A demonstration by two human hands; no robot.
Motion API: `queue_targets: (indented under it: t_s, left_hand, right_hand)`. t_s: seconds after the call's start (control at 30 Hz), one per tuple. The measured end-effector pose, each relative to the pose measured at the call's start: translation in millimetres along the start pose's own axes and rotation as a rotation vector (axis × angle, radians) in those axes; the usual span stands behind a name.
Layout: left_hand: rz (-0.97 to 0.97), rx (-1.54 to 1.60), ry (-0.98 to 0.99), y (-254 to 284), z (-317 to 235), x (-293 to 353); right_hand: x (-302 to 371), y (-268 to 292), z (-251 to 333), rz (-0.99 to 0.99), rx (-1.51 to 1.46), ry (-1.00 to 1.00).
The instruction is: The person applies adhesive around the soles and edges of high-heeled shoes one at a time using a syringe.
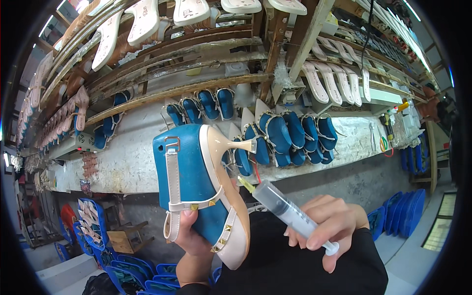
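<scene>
Syringe tip closing in on the sole edge of a studded heel

The left hand point(194, 236) is wrapped shut around a beige high-heeled sandal with gold studs, mounted on a blue plastic shoe last point(196, 182), held up at chest height with the thin heel pointing right and the pale sole turned toward the right hand point(327, 221); that hand is closed on a clear plastic syringe point(285, 209), thumb resting on the plunger end, its yellowish nozzle just beside the sole near the heel seat. A good pass here looks to need a steady left grip, the nozzle kept right on the seam, and gentle thumb pressure so the bead stays thin and off the straps. Behind, more blue lasts with strapped sandals point(290, 137) line the grey worktop point(123, 162), and pale insoles point(334, 81) hang on wooden racks
</scene>
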State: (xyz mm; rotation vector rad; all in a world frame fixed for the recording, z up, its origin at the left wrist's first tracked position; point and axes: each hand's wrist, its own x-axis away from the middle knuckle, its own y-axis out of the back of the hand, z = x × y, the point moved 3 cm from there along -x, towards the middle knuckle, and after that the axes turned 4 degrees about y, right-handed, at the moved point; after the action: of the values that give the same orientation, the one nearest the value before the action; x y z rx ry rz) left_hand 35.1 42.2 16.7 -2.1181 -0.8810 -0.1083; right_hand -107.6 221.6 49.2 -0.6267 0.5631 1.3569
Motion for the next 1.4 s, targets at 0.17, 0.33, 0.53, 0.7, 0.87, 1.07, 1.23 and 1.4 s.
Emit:
queue_targets:
  t_s: [0.17,0.33,0.53,0.7,0.87,1.07,1.23,1.4]
  left_hand:
    - [-0.025,-0.038,-0.018,7,7,-4]
    - [0.059,-0.020,0.010,4,4,-7]
    - [0.056,0.002,0.001,6,2,-4]
    - [0.048,-0.005,0.002,9,1,-4]
    - [0.013,0.029,-0.002,10,1,-3]
    - [0.047,0.004,-0.038,15,2,-4]
    - [0.054,-0.034,-0.046,16,-1,-3]
    - [0.014,-0.030,-0.066,23,0,-3]
  right_hand:
    - [-6,1,1,0.068,0.039,-0.049]
    - [-6,-1,-2,0.086,0.094,-0.072]
    - [-7,-2,-8,0.134,0.130,-0.099]
    - [-7,-3,-10,0.101,0.121,-0.086]
    - [-6,-4,-9,0.104,0.105,-0.087]
    - [-5,-5,-7,0.104,0.085,-0.105]
    - [-4,-4,-4,0.103,0.068,-0.121]
    - [-7,-4,-3,0.090,0.047,-0.132]
